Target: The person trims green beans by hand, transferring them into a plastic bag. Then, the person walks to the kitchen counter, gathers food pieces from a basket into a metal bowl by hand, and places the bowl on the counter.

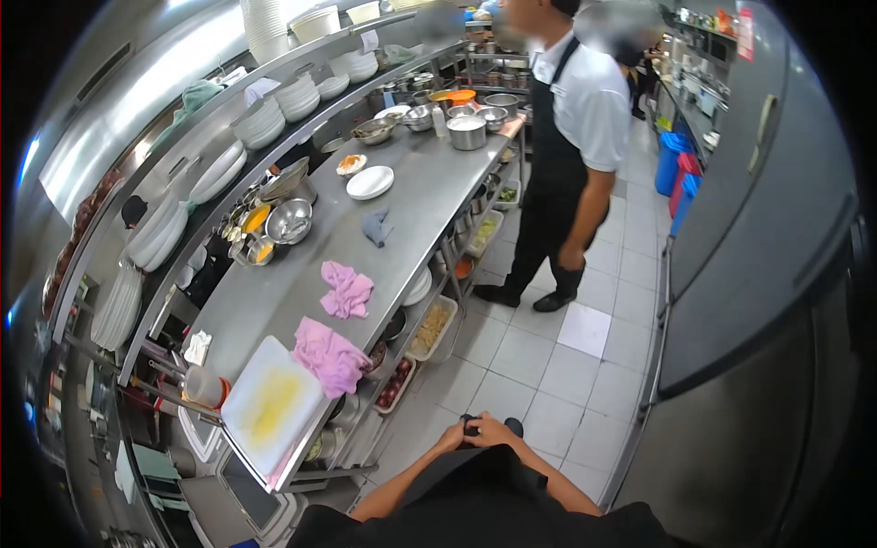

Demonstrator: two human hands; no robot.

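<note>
My left hand and my right hand are close together low in front of my body, over the tiled floor. The fingers of both are curled around a small dark thing, whose kind I cannot make out. To their left, at the near end of the steel counter, lies a white cutting board with a yellow stain. Two crumpled pink cloths lie beside and beyond the board. Neither hand touches the counter.
A person in a black apron stands at the counter's far right. Metal bowls, white plates and a grey cloth are on the counter. Food tubs fill the shelf below. A large steel door rises on the right.
</note>
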